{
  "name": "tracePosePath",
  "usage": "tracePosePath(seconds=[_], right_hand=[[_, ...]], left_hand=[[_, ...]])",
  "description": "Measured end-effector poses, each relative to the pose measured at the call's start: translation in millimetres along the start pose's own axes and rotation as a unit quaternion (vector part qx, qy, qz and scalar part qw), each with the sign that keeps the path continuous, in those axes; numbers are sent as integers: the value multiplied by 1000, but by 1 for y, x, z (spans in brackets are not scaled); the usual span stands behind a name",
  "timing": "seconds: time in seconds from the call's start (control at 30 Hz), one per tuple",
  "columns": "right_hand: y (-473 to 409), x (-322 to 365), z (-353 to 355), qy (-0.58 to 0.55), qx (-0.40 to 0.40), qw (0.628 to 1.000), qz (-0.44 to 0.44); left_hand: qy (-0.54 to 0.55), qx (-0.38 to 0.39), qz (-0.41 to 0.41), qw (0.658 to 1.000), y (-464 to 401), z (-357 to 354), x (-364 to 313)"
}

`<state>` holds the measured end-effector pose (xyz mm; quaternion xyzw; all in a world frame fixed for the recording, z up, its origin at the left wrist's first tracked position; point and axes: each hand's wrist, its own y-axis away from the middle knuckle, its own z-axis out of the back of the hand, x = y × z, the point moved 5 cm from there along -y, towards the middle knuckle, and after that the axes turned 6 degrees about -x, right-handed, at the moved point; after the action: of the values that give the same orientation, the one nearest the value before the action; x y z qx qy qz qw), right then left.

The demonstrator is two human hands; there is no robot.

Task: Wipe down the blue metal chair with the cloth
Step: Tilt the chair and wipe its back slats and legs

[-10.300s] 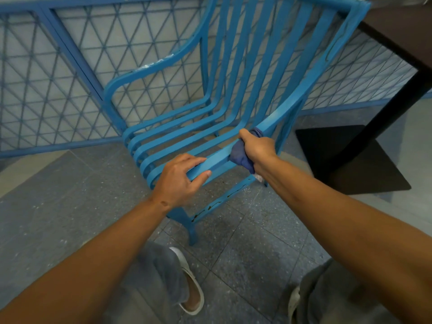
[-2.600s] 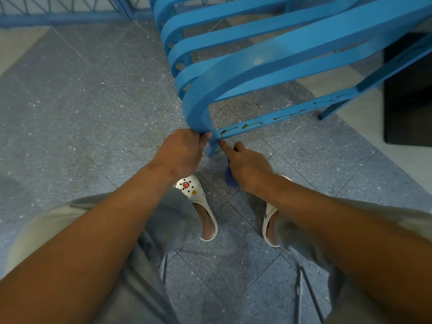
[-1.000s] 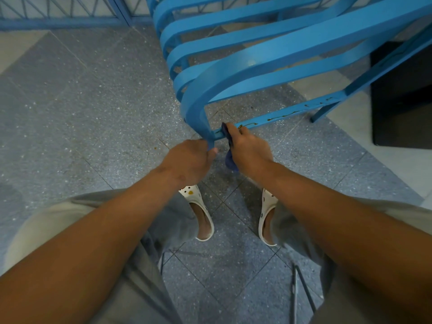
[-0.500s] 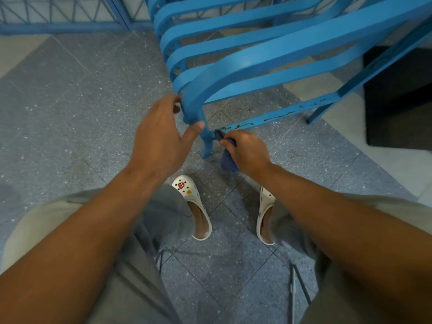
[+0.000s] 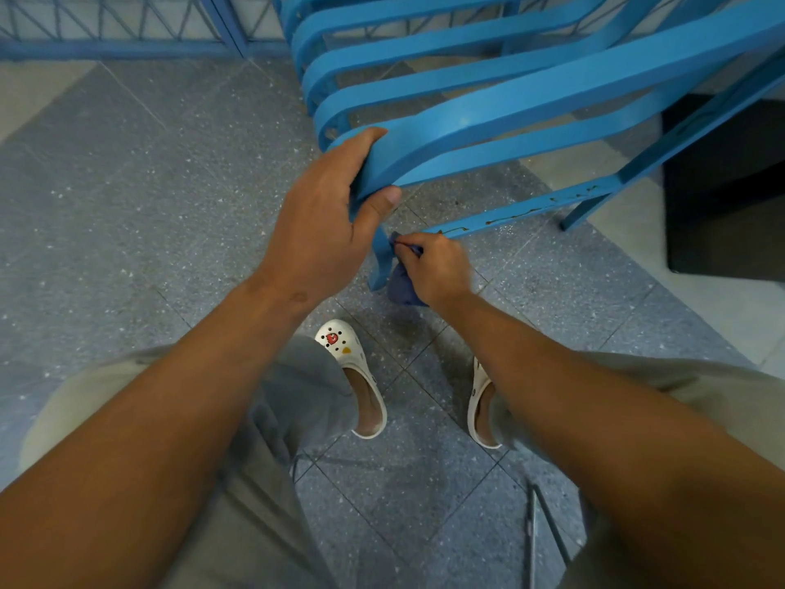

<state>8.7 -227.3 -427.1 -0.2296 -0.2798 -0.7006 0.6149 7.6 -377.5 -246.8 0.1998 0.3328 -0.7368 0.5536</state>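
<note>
Left hand (image 5: 323, 231) clamps the curved front edge of the blue metal chair (image 5: 488, 121), fingers over the top, thumb under: looks like bracing, so the frame doesn't shift while the low part gets wiped. Right hand (image 5: 433, 265), below and just right of that grip, pinches the dark blue cloth (image 5: 401, 286) against the front leg where the lower crossbar (image 5: 531, 212) joins; the cloth's loose end hangs under the fist. Crossbar shows rust-like marks, probably next in line. Versus half a second back: left hand was spread beside the edge, not yet closed; now it's wrapped on. Right hand and cloth barely moved.
</note>
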Motion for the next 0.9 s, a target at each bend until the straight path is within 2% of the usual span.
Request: tracePosePath(seconds=[0.13,0.33,0.4,0.53,0.6,0.73,0.8,0.9], right_hand=[[-3,1,0,0,-16,1000,-2],[-10,-22,22,-43,-75,990,-108],[-5,-13,15,-26,-66,994,-83],[4,8,-1,36,-7,999,22],[-7,-1,8,35,10,999,15],[-21,-21,26,6,-41,997,-69],[-13,-15,19,12,-40,998,-55],[0,0,8,27,9,999,27]], left_hand=[[5,2,-4,1000,-1,0,0],[29,5,-3,1000,0,-1,2],[33,2,-4,999,0,-1,2],[39,1,-8,999,-1,0,3],[44,4,-9,999,-1,0,4],[46,1,-6,999,-2,0,5],[50,-4,-3,999,-1,1,4],[55,-12,-3,998,0,2,4]])
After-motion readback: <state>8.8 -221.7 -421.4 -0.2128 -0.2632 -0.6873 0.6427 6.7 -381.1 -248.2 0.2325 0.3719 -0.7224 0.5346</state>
